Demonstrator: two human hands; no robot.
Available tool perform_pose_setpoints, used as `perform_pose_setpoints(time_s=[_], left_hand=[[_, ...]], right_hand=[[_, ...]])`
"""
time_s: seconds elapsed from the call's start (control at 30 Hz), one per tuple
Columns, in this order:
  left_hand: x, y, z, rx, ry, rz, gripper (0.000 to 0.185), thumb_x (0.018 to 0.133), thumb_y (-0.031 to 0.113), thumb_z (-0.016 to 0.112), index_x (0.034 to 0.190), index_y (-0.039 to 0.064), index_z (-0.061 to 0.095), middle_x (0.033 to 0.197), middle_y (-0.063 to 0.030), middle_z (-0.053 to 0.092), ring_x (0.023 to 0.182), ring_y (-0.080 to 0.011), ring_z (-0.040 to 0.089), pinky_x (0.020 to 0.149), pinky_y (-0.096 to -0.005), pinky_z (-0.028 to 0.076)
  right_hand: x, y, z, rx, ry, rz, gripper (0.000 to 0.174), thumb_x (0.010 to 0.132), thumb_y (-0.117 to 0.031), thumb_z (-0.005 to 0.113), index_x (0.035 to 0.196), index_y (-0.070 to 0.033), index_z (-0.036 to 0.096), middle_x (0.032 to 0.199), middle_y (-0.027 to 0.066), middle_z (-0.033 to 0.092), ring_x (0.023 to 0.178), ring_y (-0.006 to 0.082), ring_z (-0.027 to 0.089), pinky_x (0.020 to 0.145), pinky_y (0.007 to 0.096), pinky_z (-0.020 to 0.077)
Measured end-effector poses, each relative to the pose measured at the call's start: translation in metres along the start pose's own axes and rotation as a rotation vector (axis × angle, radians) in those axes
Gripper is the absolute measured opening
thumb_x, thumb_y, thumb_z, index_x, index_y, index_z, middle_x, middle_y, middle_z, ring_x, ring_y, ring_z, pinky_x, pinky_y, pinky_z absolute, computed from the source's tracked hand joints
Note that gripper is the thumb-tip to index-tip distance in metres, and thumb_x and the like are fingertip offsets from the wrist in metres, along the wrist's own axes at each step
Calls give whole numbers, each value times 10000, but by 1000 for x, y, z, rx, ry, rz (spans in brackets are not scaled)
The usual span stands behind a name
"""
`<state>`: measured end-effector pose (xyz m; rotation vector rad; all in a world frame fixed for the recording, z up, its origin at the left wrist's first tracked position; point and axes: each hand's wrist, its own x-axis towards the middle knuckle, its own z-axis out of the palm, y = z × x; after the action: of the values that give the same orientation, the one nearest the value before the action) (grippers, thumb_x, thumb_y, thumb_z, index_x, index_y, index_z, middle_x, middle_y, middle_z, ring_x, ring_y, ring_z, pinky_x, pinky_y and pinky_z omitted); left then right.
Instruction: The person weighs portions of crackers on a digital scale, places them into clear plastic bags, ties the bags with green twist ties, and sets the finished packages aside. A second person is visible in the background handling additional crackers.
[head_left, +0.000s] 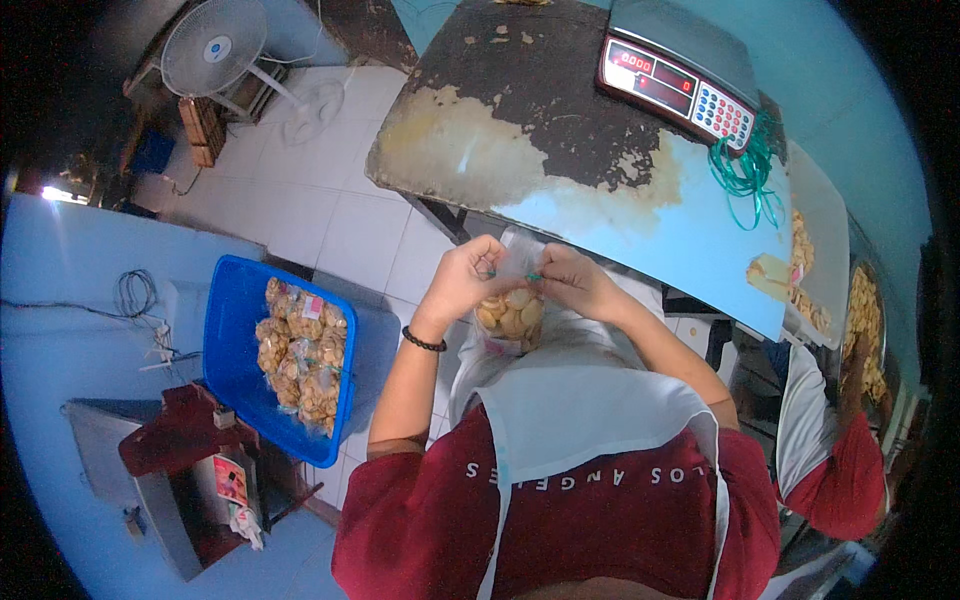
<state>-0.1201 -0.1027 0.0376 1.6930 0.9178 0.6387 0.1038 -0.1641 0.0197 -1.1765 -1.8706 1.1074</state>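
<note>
A clear plastic bag of round, flat snack pieces (511, 315) stands upright against the apron in front of me. My left hand (480, 266) pinches a green plastic ribbon at the left side of the bag's gathered neck. On the other side of the neck, my right hand (574, 279) grips the ribbon too. The loose top of the bag rises blurred between both hands. A bundle of green ribbons (739, 176) hangs by the digital scale (679, 90) on the worn table (465, 150).
At left, a blue plastic bin (217, 352) holds several filled bags. A standing fan (215, 49) is at upper left. At right are a translucent tub (825, 187) of snack pieces, a round container of more pieces (862, 330), and a co-worker's red sleeve (836, 480).
</note>
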Motion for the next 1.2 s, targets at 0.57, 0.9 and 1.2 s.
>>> perform_pose_setpoints(time_s=[0.57,0.9,1.2], left_hand=[[2,-48,5,101,243,147,58,841,-2,678,882,-1,638,887,-77,673,808,-183,648,741,-284,503],[-15,-14,27,352,313,498,189,720,49,752,878,49,648,791,-98,669,733,-303,640,666,-387,520],[-11,-10,31,318,316,611,198,706,4,748,887,41,676,859,-122,681,767,-299,659,679,-378,539]], right_hand=[[4,-40,13,-97,-55,-210,166,796,-46,674,700,25,559,1444,191,490,1309,346,428,1062,429,353],[4,-41,-5,29,-30,-93,182,921,-186,667,953,-8,649,1427,200,513,1305,341,476,1073,450,383],[7,-44,-8,56,176,19,266,879,-77,660,1134,-32,602,1155,145,636,1076,343,622,908,394,505]])
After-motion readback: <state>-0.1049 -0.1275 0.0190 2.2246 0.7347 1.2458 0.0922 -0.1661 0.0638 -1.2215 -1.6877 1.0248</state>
